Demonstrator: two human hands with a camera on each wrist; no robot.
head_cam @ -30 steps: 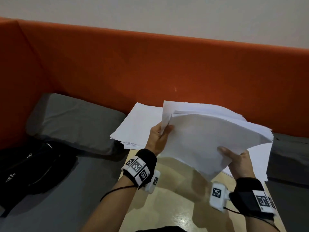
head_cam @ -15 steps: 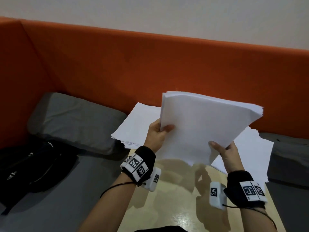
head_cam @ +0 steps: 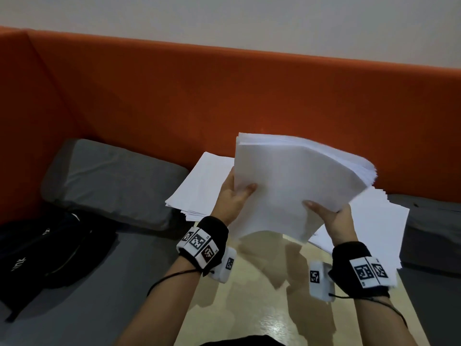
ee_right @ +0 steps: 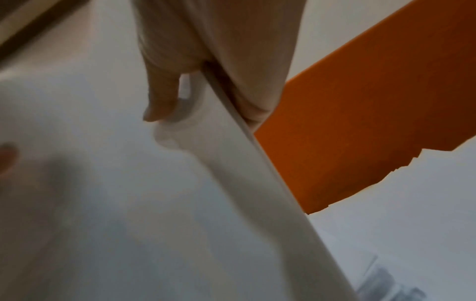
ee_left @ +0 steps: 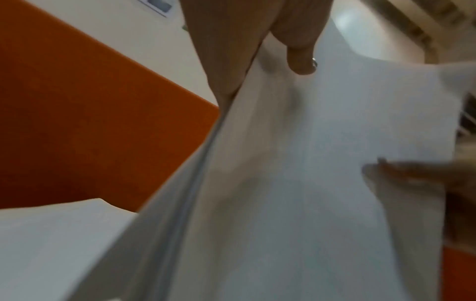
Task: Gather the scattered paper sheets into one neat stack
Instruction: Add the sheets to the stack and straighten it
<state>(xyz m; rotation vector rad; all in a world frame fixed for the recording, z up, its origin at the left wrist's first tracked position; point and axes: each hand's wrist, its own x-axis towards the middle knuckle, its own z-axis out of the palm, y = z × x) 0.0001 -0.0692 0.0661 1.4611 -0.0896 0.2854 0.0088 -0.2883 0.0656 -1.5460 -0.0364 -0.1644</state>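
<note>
A thick bundle of white sheets (head_cam: 294,186) is held tilted above the table, its far edges fanned. My left hand (head_cam: 234,196) grips its left edge, thumb on the near face; the left wrist view shows that thumb (ee_left: 300,61) on the paper (ee_left: 296,183). My right hand (head_cam: 331,216) grips the lower right edge, and the right wrist view shows its thumb (ee_right: 159,97) denting the sheet (ee_right: 115,203). A second pile of sheets (head_cam: 199,186) lies at the back left of the table. More loose sheets (head_cam: 374,226) lie spread at the right.
The pale wooden table (head_cam: 249,295) sits between grey seat cushions (head_cam: 112,176). An orange padded wall (head_cam: 224,96) runs behind. A black bag (head_cam: 50,248) lies on the seat at the left. Another grey cushion (head_cam: 434,228) is at the right.
The held bundle has been raised and turned more upright, and its sheets have drawn closer together. My right hand has shifted left along the lower edge.
</note>
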